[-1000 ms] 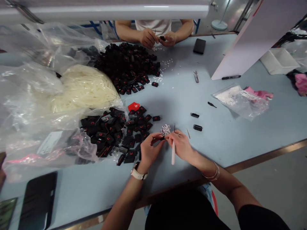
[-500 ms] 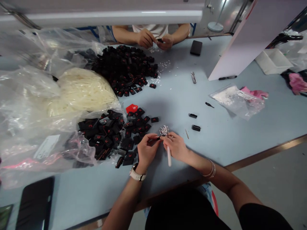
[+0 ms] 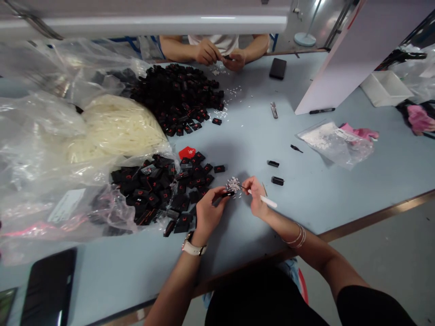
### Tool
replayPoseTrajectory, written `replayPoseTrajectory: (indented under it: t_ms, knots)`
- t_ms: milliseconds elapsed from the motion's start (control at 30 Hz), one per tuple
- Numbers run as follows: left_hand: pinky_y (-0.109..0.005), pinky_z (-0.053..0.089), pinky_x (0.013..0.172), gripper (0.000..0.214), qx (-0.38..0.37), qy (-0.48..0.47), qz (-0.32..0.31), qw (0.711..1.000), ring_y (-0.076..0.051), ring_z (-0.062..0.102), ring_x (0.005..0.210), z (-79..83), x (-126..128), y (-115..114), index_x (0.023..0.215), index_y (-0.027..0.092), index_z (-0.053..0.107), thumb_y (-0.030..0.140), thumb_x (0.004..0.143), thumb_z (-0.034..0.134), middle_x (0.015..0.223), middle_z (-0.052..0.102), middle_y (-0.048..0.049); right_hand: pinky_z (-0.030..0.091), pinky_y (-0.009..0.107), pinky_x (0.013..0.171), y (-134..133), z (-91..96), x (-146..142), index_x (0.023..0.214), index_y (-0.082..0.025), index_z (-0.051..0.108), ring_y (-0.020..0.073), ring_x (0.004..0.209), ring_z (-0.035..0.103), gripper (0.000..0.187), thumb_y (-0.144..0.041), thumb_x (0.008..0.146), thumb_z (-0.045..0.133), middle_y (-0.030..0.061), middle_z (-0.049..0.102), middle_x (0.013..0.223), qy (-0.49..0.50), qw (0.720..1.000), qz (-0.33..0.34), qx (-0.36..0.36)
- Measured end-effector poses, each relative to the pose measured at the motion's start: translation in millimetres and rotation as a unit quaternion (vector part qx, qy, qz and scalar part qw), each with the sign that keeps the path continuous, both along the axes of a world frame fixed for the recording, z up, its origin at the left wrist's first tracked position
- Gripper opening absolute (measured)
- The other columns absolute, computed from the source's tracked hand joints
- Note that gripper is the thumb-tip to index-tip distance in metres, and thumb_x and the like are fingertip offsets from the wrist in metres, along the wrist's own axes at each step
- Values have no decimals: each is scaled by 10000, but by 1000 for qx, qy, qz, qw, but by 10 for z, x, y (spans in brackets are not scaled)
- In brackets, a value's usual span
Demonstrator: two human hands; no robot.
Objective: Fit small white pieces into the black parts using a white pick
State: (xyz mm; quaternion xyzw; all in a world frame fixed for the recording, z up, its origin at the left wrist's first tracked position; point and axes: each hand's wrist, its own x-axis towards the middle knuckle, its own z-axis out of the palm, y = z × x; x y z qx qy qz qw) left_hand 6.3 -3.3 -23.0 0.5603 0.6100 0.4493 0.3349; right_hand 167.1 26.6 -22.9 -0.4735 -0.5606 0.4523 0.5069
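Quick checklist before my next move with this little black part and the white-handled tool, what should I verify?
1. Small black part pinched in left hand: ok.
2. White-handled tool gripped in right hand: ok.
3. Tool tip next to the pile of tiny white pieces: ok.
4. White piece picked up on the tip: cannot tell, too small.
5. Tool tip meeting the black part: not ok, they are apart.
6. Heap of black parts beside the left hand: ok.

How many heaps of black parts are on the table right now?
2: the far heap before the co-worker's hands, the near heap spilling from a plastic bag beside the left hand. More may lie hidden inside bags.
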Motion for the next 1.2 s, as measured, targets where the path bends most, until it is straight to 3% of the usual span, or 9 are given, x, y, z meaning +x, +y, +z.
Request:
replayPoseTrajectory:
  t_ms: [133,267,400,667,1200]
  knots:
    - [-341,589,785,230,13,59,-20,998,-198,709,802,18,-27,5,1002,191,680,301,800,666,875,735,-59,436,317,594,0,-11,-2,610,-246,361,158,577,460,627,-747,890,109,8,437,592,-24,1000,-12,10]
    - [-319,575,744,236,13,96,-26,995,-188,694,770,23,-65,14,1012,196,674,281,793,665,848,725,-42,390,314,515,-3,5,-19,563,-250,363,148,502,416,665,-796,857,123,-1,410,535,15,1000,-6,-16]
    - [-304,567,729,241,14,104,-34,994,-181,687,756,13,-83,20,1022,195,667,262,791,660,837,718,-33,377,310,502,-33,-6,-16,570,-238,415,136,497,421,671,-811,847,201,7,452,547,16,999,27,-17]
    - [-297,559,754,253,-8,110,-40,993,-176,686,787,52,-74,16,1032,193,660,237,784,660,859,721,-26,354,286,514,-50,-93,-4,601,-198,478,118,521,453,570,-638,939,349,-1,478,581,27,996,62,61]
    - [-303,559,772,244,-13,112,-41,993,-177,682,797,88,-61,7,1035,193,657,230,794,651,872,718,-28,365,290,522,-59,-157,-9,628,-221,486,131,537,421,525,-603,956,335,-9,466,593,-8,998,59,9]
